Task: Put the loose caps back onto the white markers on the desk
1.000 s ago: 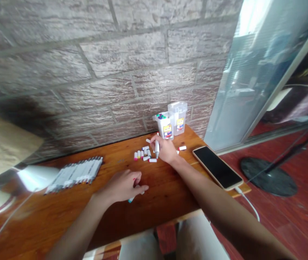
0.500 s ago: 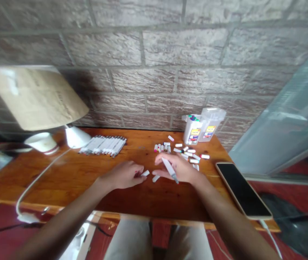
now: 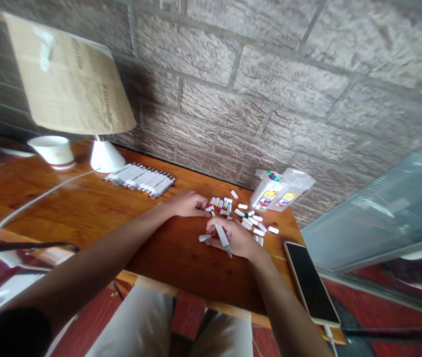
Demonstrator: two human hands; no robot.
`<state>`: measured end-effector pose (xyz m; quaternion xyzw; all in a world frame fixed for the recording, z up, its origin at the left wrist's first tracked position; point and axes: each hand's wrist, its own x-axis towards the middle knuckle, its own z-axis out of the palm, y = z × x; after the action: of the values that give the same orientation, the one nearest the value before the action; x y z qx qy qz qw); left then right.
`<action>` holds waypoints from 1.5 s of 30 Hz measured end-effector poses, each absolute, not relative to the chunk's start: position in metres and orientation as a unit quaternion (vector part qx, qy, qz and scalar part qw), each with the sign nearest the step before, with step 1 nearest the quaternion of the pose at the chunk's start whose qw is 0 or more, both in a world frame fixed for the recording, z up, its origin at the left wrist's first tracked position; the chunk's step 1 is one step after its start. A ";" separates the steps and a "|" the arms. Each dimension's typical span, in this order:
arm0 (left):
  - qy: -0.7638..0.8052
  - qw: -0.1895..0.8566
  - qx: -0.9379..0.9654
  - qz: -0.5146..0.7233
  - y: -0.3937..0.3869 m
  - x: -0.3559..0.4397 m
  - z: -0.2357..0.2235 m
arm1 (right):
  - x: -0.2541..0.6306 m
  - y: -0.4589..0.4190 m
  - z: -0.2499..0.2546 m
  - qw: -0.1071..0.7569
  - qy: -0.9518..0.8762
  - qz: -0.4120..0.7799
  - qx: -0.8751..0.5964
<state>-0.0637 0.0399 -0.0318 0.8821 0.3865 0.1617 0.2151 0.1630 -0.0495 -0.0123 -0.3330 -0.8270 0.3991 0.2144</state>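
Note:
My left hand (image 3: 188,204) is at the left edge of a cluster of short white marker caps (image 3: 220,204) with coloured ends. Its fingers are pinched on a small white cap (image 3: 208,209). Just in front and to the right, my right hand (image 3: 237,238) has a white marker (image 3: 222,238) tucked between its fingers, the grey-and-red tip pointing down towards me. Another white cap (image 3: 204,238) shows at the right thumb and fingertip. More loose caps (image 3: 253,221) are scattered beyond the right hand.
A row of white markers (image 3: 142,179) lies at the back left, beside a lamp (image 3: 107,156) and a paper cup (image 3: 55,151). Two clear plastic cases (image 3: 290,188) stand at the back right by the wall. A phone (image 3: 312,282) with a cable lies on the table's right edge.
My right hand has come back from near the cases towards the middle, still with the marker. My left hand has moved away from me to the cap cluster. The view has swung left.

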 end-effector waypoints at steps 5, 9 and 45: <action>0.409 0.219 0.860 0.213 0.044 -0.071 -0.045 | 0.171 -0.044 -0.009 0.261 -0.816 0.351 -0.379; 0.402 0.211 0.857 0.246 0.044 -0.068 -0.051 | 0.188 -0.027 -0.009 0.411 -0.727 0.235 -0.497; 0.314 0.581 0.692 0.291 0.004 -0.027 -0.021 | 0.171 -0.027 -0.016 0.528 -0.637 0.229 -0.513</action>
<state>-0.0266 0.0045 -0.0209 0.6924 0.3140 0.2906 0.5810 0.1711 -0.0271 -0.0158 -0.5133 -0.6370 0.2287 0.5277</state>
